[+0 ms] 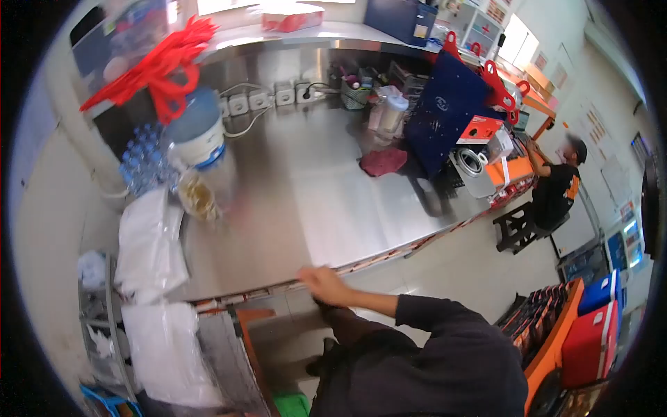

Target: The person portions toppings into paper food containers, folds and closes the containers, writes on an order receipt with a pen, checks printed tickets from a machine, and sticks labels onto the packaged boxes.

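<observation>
My right hand is at the front edge of the steel counter, at the end of a dark sleeve. The hand is blurred and its fingers run together, so their pose is unclear. No object shows in it, and I cannot make out whether it touches the edge. My left hand is out of view. Across the counter lies a dark red cloth. To the left stand a clear bag with yellowish contents and a large blue water jug.
White plastic packs and several water bottles crowd the left side. Power sockets line the back wall. A blue panel stands at the right. Beyond it a person sits on a stool. Coolers stand lower right.
</observation>
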Demonstrator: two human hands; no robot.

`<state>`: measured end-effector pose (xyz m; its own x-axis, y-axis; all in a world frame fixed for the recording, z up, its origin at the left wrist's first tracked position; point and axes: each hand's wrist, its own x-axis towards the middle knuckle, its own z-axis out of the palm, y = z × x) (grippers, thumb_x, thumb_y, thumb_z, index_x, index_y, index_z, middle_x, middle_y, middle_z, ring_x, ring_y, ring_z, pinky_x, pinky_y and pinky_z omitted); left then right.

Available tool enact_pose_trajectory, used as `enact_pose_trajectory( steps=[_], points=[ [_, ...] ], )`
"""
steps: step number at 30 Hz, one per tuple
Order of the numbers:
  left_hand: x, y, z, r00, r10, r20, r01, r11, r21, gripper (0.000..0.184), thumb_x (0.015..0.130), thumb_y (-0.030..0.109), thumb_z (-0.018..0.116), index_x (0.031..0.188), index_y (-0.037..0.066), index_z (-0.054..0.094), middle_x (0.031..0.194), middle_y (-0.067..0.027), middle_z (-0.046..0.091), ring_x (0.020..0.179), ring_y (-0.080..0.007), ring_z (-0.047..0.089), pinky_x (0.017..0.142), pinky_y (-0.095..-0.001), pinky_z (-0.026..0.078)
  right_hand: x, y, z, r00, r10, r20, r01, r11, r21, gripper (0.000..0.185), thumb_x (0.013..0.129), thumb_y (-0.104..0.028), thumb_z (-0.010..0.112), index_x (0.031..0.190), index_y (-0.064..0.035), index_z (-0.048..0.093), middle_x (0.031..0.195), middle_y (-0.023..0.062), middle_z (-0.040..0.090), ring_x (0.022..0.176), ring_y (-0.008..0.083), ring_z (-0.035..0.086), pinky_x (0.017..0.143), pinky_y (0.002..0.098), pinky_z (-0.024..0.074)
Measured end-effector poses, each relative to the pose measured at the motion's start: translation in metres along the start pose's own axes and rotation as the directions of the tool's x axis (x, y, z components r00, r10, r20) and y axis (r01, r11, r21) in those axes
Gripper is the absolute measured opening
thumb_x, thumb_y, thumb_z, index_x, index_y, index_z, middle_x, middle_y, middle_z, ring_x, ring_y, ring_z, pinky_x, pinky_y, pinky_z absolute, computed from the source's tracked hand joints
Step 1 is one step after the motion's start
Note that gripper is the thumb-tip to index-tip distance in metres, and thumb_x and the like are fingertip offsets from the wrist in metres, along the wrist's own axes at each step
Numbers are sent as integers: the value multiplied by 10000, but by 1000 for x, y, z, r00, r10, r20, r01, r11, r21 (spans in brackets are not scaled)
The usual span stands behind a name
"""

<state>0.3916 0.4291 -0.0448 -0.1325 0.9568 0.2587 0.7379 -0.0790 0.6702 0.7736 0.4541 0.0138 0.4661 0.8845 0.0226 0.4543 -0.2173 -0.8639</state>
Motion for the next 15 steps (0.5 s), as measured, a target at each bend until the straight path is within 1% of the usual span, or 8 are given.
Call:
enact_pose_trajectory(
  steps=[3,6,8,9,10,12,13,15],
  points=[
    [21,17,44,995,41,90,-40,999,-10,315,870,139,515,1177,71,541,1029,-190,603,910,-279,595,754,-348,470,58,38,-90,881,-44,-472,-3,995,-99,257,914,-189,437,763,3,516,593,178,466,513,252,413,507,367,367],
    [46,32,116,975,94,203,-86,995,-46,310,891,176,517,1187,90,551,997,-186,628,870,-267,621,717,-335,493,123,60,-157,799,1,-602,-5,1000,-4,321,939,-226,409,733,15,455,568,183,481,542,359,502,543,416,387],
    [65,47,170,942,145,302,-126,989,-84,308,905,201,518,1194,103,557,975,-184,645,843,-258,638,692,-326,508,176,94,-187,781,-88,-619,77,996,-44,209,923,-153,417,801,7,474,602,167,490,544,325,505,531,383,387],
    [77,112,177,915,249,319,-243,968,-59,307,905,200,517,1186,81,556,937,-187,652,832,-256,642,684,-322,510,207,116,-198,770,-126,-625,113,992,-60,156,914,-117,422,835,3,484,619,160,495,546,308,506,525,366,387],
    [97,184,196,919,136,371,-144,990,-7,326,895,187,522,1201,76,540,997,-196,628,883,-276,623,720,-337,501,272,152,-231,812,-175,-556,101,982,-160,126,835,-12,463,960,-22,477,755,162,544,742,336,577,612,401,422],
    [112,261,202,882,-118,456,76,991,109,370,875,163,530,1231,66,509,1117,-213,580,984,-316,586,793,-366,483,347,165,-270,695,-443,-566,117,847,-519,357,734,48,496,1074,-56,464,967,174,530,928,366,530,711,438,431],
    [118,278,204,878,125,462,-205,970,129,392,863,155,533,1243,66,495,1172,-217,538,1022,-335,558,824,-382,465,386,170,-292,767,-375,-520,16,823,-568,374,714,27,513,1077,-64,492,1039,170,501,973,363,504,745,447,427],
    [121,297,212,675,544,498,-690,705,166,438,840,138,538,1266,66,469,1283,-225,453,1097,-371,500,884,-414,428,464,186,-338,842,-266,-469,-167,699,-696,356,701,-38,544,1055,-70,548,1086,155,483,993,339,492,770,457,426]
  ],
)
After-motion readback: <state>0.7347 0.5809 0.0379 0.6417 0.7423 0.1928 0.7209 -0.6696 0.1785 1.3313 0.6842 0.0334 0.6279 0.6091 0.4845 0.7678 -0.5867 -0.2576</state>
